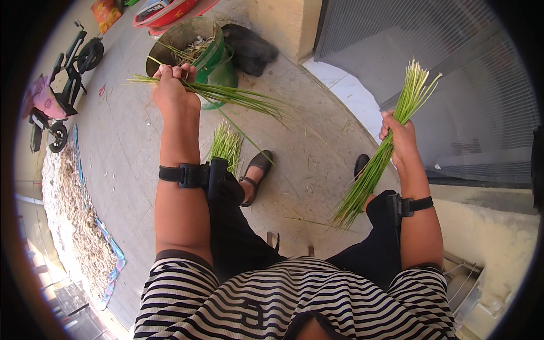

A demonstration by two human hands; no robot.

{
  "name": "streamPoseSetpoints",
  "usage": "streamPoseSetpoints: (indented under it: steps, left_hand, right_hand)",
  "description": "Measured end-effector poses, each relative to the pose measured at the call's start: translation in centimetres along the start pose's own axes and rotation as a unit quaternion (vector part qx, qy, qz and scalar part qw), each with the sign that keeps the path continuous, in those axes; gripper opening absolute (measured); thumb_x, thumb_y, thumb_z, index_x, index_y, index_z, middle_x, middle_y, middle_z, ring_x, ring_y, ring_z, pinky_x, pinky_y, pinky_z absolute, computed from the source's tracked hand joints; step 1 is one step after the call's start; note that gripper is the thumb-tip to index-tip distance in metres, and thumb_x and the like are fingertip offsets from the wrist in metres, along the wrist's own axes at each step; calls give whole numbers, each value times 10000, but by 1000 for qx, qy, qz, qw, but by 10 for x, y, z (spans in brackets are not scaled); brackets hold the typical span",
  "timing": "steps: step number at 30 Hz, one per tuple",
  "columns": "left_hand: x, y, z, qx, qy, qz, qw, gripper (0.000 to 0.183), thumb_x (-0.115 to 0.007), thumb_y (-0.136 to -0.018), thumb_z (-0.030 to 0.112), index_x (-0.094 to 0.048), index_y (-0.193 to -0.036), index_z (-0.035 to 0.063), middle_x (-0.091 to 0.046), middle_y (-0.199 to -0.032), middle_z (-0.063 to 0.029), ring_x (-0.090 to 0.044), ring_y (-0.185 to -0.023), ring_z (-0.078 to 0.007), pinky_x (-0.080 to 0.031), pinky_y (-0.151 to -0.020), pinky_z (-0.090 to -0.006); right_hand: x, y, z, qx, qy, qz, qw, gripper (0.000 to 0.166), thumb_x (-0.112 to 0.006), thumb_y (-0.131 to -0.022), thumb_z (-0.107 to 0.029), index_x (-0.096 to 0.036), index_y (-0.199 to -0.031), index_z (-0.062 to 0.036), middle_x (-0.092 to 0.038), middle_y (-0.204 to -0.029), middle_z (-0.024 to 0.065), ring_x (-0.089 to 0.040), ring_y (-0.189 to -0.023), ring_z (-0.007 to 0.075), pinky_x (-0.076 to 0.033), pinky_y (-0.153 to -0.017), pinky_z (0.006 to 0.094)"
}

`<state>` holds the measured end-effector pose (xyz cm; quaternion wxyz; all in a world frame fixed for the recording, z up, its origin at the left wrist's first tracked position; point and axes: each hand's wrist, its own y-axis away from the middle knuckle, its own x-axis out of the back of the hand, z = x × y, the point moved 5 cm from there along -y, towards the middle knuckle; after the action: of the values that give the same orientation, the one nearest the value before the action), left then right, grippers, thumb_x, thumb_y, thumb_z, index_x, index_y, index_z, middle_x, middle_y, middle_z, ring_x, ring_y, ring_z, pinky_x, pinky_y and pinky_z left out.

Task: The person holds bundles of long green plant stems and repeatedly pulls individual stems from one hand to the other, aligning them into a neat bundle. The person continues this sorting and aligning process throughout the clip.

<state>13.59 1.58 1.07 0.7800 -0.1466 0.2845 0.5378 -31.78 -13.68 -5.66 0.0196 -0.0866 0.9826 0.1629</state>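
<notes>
My left hand (176, 87) grips a thin bunch of green grass-like stalks (238, 95) in front of a green plastic bucket (219, 70). One stalk hangs apart from that bunch, slanting down toward my shoe. In my right hand (399, 134) is a thicker bundle of green stalks (369, 178), its pale cut ends up and its thin tips pointing down toward my legs. Another bundle of stalks (225, 146) lies on the floor beside my left foot, partly hidden by my forearm and its strapped device. Loose stalk scraps are inside the tipped-looking bucket.
A black plastic bag (248, 49) lies beside the bucket, near red basins (174, 15). On the left are a small bike (70, 80) and a sheet (112, 259) spread with pale dried pieces. A grey mesh door (446, 97) stands at right. Scraps litter the tiled floor (297, 140).
</notes>
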Motion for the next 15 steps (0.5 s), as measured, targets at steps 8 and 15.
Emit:
streamPoseSetpoints:
  steps: [8,15]
  left_hand:
    - [-70,92,-41,157,-46,-236,958,200,-638,-989,253,-566,-966,68,-312,-625,83,-253,-495,-41,-195,-436,-225]
    - [-93,160,-80,217,-228,-369,874,172,-737,-915,179,-636,-920,39,-454,-645,82,-338,-496,-28,-237,-449,-219]
  right_hand:
    - [-78,36,5,14,84,-124,989,140,-689,-890,-108,-572,-935,-45,-518,-693,5,-495,-573,103,-421,-552,268]
    - [-117,62,3,32,135,-179,974,111,-682,-888,-108,-592,-906,-45,-538,-692,-13,-507,-586,84,-411,-553,261]
